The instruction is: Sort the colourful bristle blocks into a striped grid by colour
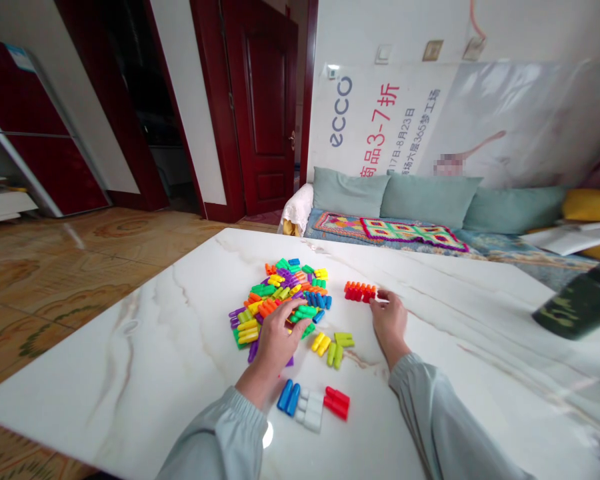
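Note:
A heap of colourful plastic bullet-shaped blocks (280, 293) lies on the white marble table (155, 360). My left hand (277, 337) rests on the heap's near edge, fingers curled over green and orange pieces. My right hand (390, 320) pinches the right end of an orange row of joined blocks (359, 291) that lies on the table. Between my hands lie small yellow and green groups (333, 345). Nearer me sit blue (289, 396), white (311, 409) and red (337, 403) pairs.
A sofa with teal cushions (430, 197) and a patterned mat stands beyond the table's far edge. A dark camouflage-patterned object (580, 303) juts in at the right. A dark red door (265, 107) and tiled floor lie to the left.

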`<act>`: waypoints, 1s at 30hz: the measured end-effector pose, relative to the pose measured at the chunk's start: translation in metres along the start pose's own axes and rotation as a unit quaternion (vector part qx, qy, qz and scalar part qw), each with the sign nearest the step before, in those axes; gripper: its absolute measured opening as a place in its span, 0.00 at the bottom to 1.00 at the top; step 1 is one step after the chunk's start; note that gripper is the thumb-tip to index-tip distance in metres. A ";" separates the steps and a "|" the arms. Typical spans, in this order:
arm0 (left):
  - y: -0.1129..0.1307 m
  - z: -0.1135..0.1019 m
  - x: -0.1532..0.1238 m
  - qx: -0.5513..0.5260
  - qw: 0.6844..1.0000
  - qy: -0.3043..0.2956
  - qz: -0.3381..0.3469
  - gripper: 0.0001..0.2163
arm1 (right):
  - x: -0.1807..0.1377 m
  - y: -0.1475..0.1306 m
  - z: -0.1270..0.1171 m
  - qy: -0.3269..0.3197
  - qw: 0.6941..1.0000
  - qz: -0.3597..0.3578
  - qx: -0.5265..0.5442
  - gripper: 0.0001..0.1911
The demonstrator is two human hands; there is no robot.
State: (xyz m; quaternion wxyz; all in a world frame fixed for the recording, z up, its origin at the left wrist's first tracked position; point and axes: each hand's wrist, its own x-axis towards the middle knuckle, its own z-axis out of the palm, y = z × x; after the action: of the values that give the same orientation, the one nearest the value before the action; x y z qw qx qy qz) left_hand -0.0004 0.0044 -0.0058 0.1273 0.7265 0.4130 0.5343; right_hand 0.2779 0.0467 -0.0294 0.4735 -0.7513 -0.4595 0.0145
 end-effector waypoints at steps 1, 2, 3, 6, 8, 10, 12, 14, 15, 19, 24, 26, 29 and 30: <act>0.000 0.000 0.000 -0.008 1.000 -0.001 -0.013 0.13 | -0.004 -0.004 -0.002 0.015 1.000 -0.001 0.012 0.17; 0.001 0.000 0.001 -0.015 1.000 -0.002 -0.026 0.14 | -0.010 -0.011 -0.003 0.032 0.999 -0.006 0.035 0.17; 0.001 0.000 0.001 -0.020 0.999 -0.003 -0.035 0.14 | -0.017 -0.018 -0.004 0.045 0.997 -0.016 0.066 0.16; 0.002 -0.001 0.003 -0.021 0.999 -0.002 -0.044 0.13 | -0.046 -0.047 -0.006 0.003 0.977 -0.069 0.202 0.14; 0.001 -0.002 0.003 -0.010 0.999 -0.001 -0.037 0.12 | -0.068 -0.067 -0.007 -0.086 0.956 -0.105 0.260 0.14; 0.001 -0.002 0.002 0.008 1.000 -0.004 -0.023 0.12 | -0.087 -0.081 -0.006 -0.152 0.937 -0.162 0.271 0.13; 0.001 -0.003 0.001 0.029 0.999 -0.018 -0.001 0.12 | -0.098 -0.087 -0.006 -0.179 0.923 -0.217 0.261 0.12; 0.001 -0.003 0.000 0.045 0.998 -0.042 0.029 0.12 | -0.102 -0.086 -0.004 -0.184 0.915 -0.256 0.251 0.11; 0.001 -0.002 0.000 0.051 0.996 -0.053 0.046 0.13 | -0.102 -0.083 -0.003 -0.184 0.912 -0.267 0.250 0.10; 0.001 -0.001 0.000 0.065 0.992 -0.069 0.085 0.14 | -0.101 -0.075 0.002 -0.179 0.909 -0.276 0.256 0.09; -0.001 0.000 -0.002 0.079 0.990 -0.061 0.097 0.13 | -0.103 -0.078 0.002 -0.181 0.908 -0.279 0.253 0.09; -0.002 0.000 -0.002 0.090 0.990 -0.049 0.100 0.13 | -0.097 -0.076 -0.001 -0.146 0.920 -0.265 0.251 0.09; -0.003 0.000 -0.001 0.101 0.989 -0.031 0.105 0.11 | -0.076 -0.060 -0.005 -0.010 0.957 -0.171 0.232 0.12; -0.003 0.000 -0.001 0.102 0.988 -0.029 0.109 0.10 | -0.067 -0.051 -0.007 0.030 0.968 -0.129 0.213 0.13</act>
State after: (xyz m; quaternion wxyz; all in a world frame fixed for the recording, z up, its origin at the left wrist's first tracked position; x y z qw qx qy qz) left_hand -0.0020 0.0059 -0.0081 0.0056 0.7916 0.3795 0.4790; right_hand 0.2073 0.0014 -0.0163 0.6344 -0.5672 -0.5244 0.0281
